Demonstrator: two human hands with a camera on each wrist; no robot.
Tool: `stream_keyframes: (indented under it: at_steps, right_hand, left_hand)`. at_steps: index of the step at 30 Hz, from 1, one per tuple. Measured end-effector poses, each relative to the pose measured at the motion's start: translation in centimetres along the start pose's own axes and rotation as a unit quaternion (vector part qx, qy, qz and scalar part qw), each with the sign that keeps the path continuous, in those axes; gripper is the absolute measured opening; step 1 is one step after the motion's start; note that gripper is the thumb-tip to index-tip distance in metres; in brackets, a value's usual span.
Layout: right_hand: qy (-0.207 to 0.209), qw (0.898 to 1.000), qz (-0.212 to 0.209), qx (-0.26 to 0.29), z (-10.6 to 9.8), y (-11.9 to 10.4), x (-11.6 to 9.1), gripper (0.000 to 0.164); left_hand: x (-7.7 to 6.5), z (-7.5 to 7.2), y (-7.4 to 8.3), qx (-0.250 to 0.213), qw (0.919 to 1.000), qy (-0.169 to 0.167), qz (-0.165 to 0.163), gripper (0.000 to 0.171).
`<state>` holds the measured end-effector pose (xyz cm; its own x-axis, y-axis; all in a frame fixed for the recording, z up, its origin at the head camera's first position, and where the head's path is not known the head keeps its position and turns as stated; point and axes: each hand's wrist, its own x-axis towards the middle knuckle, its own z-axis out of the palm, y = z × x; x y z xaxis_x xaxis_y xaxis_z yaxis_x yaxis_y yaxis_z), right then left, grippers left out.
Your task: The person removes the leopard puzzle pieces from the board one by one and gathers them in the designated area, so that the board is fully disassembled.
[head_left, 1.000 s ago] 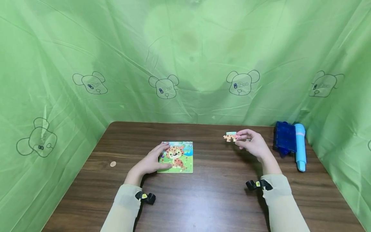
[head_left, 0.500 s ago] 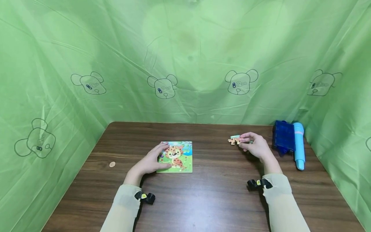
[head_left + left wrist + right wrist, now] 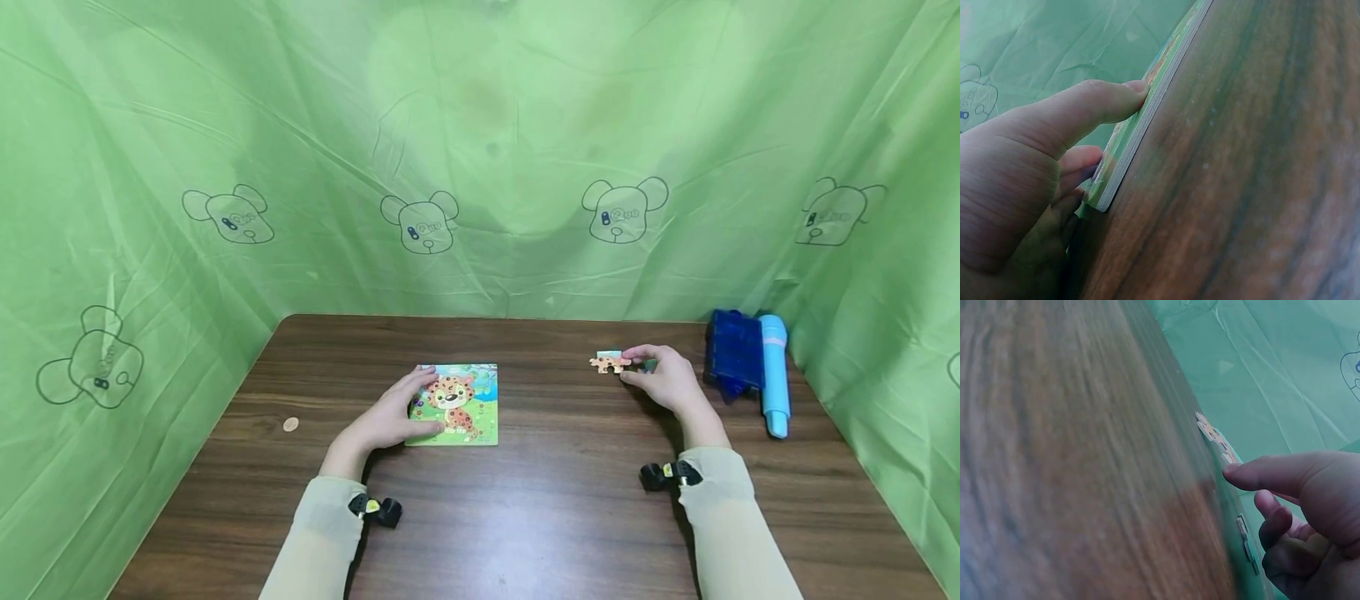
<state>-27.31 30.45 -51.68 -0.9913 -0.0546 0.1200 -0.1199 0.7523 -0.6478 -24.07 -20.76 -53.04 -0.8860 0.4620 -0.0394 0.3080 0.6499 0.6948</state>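
A square puzzle (image 3: 480, 408) with a cartoon leopard lies flat left of the middle of the table. My left hand (image 3: 390, 417) rests on its left side, thumb and fingers spread apart; in the left wrist view the thumb (image 3: 1110, 100) lies over the puzzle's near edge. My right hand (image 3: 660, 379) holds a small spotted puzzle piece (image 3: 609, 364) at its right end, between thumb and index finger, on or close to the tabletop. Beneath that hand lies another piece, greenish, seen edge-on as a loose piece (image 3: 1247, 544) in the right wrist view.
A dark blue plastic case (image 3: 735, 354) and a light blue microphone-like tube (image 3: 776, 375) stand side by side at the back right. A small round wooden-coloured disc (image 3: 291, 425) lies at the left. Green curtain (image 3: 480, 275) encloses the table's back and sides.
My right hand has moved slightly right and nearer to me, lowering the spotted piece, which now lies flatter. The left hand and the leopard puzzle have stayed in place.
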Motion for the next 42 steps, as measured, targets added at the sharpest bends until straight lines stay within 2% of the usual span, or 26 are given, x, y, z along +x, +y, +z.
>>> stream_keyframes:
  at_steps: [17, 25, 37, 42]
  right_hand:
    - [-0.006, 0.999, 0.025, -0.024, 0.38, 0.68, 0.11, 0.037]
    - [0.0, 0.999, 0.035, -0.037, 0.72, 0.49, 0.38, 0.031]
    - [-0.002, 0.999, 0.041, -0.029, 0.59, 0.32, 0.38, 0.031]
    - [0.016, 0.999, 0.032, -0.009, -0.16, -0.28, 0.09, 0.037]
  left_hand:
    - [0.11, 0.1, -0.19, -0.005, 1.0, 0.001, 0.002, 0.099]
    - [0.16, 0.11, -0.33, -0.002, 1.0, 0.003, 0.002, 0.098]
    - [0.21, 0.14, -0.36, 0.001, 1.0, 0.004, 0.005, 0.098]
    - [0.12, 0.14, -0.41, 0.005, 1.0, 0.004, 0.005, 0.098]
